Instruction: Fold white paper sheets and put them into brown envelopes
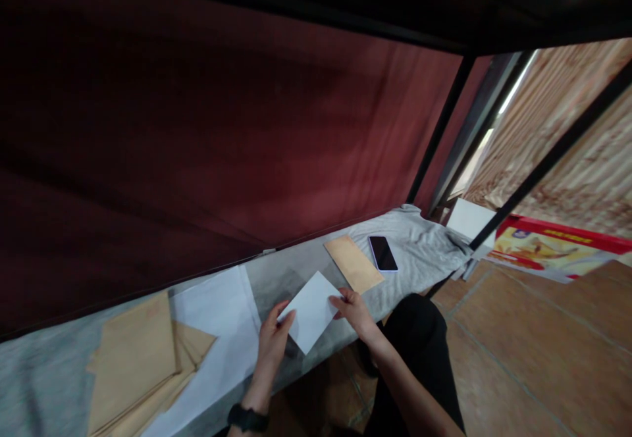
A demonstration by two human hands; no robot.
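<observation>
Grey cloth-covered bench [429, 243]: piled brown envelopes [135, 351], overlapping white paper sheets [222, 305]; single brown envelope [353, 262]; smartphone [383, 253], screen up, just beside.

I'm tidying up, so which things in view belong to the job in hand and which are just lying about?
Likely the job:
white paper, between left hand and right hand
larger white sheets
brown envelope pile
single brown envelope

Apparently just lying about:
phone
red-edged printed box

Dim red wall [296, 147], black frame [440, 128], brown tiled floor [538, 332]
</observation>
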